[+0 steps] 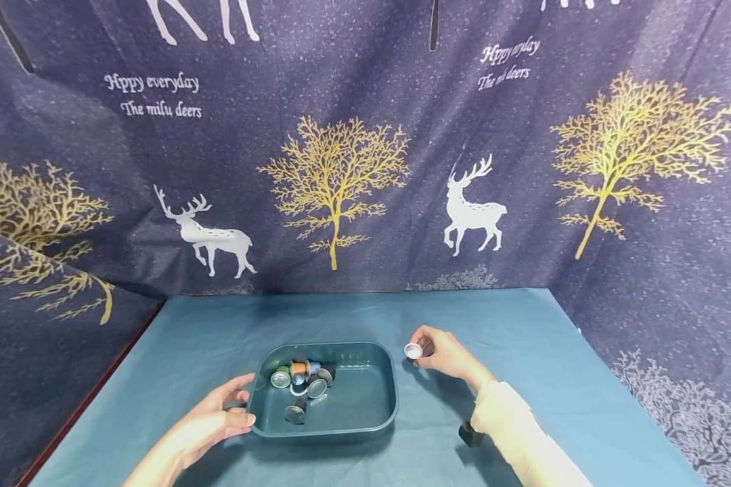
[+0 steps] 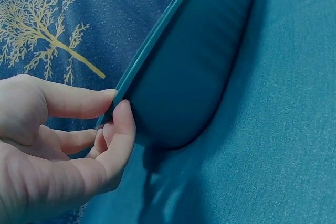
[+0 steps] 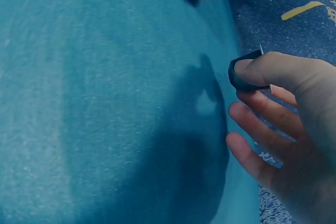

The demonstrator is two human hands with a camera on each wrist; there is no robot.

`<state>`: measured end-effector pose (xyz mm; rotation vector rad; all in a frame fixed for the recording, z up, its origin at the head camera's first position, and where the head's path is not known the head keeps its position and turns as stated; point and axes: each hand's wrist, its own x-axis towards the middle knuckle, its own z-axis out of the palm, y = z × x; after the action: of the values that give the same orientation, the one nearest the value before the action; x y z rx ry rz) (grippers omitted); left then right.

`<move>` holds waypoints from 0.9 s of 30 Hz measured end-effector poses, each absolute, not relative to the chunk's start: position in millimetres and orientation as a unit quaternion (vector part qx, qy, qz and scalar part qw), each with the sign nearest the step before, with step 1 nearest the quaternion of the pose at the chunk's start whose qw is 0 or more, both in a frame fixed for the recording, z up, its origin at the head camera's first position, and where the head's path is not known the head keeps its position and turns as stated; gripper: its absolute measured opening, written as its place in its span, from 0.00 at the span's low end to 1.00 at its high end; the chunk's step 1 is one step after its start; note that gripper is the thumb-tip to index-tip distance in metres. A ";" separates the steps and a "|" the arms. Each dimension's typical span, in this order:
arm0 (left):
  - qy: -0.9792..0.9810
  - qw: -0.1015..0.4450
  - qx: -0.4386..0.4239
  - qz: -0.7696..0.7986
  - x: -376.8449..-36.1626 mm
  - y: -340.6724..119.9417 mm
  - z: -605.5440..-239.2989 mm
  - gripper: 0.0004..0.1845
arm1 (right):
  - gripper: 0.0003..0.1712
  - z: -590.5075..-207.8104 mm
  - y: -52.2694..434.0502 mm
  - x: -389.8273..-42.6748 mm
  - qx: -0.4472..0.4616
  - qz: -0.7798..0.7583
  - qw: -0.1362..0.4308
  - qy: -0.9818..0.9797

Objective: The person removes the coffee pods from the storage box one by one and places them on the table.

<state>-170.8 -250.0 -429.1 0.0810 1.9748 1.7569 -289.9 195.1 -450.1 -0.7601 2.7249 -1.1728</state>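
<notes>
I have one capsule (image 1: 413, 350) out of the tray (image 1: 365, 402) and up in my right hand (image 1: 441, 355), so I judge the step in hand to be the carrying of a single capsule away from the rest, which lie heaped in the tray's left half. My right fingers (image 3: 273, 72) pinch that capsule between thumb and forefinger, while the other fingers hang loose and a little apart below it; it sits above the desk (image 1: 524, 325), just right of the tray's far right corner and clear of the cloth. Its foil face turns left and toward me in the head view, so its short axis runs roughly level, pointing back over the tray, with the dark body hidden behind my fingertips; it is a stubby thing with little long axis to speak of. My left hand (image 1: 216, 419) holds the tray steady at its near left corner, thumb over the rim and fingers curled against the wall beneath. The next move, as I read it, calls for a settled place on the desk for this capsule and a gentle release, the tray kept still meanwhile so the heap does not roll.
</notes>
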 end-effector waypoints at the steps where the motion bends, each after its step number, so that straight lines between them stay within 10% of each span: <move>1: 0.724 0.246 0.030 0.644 -171.0 -250.0 -429.3 0.49 | 0.17 -451.1 195.0 -289.6 -0.248 -0.385 0.044 0.888; 27: 0.724 0.251 0.028 0.642 -172.0 -251.8 -432.5 0.49 | 0.22 -457.6 194.4 -280.1 -0.252 -0.366 0.064 0.894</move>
<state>-172.0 -251.8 -432.5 0.0765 1.9715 1.7467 -280.1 194.4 -457.6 -0.7626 2.6991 -1.1045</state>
